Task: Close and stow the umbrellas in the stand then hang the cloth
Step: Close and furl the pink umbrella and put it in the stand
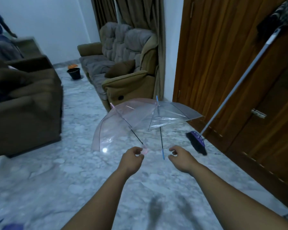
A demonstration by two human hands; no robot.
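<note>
Both open umbrellas lie on the floor. The left hand (131, 156) and right hand (179, 154), half-curled and empty, reach toward the pink transparent umbrella (123, 123) and clear blue-handled umbrella (170, 113); next, probably grip the handles.

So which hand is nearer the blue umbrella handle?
Right. The right hand hovers just right of the blue handle; the left hand sits farther left, at the pink handle.

Broom (196, 143) against door (223, 63); sofa (123, 68).
</note>
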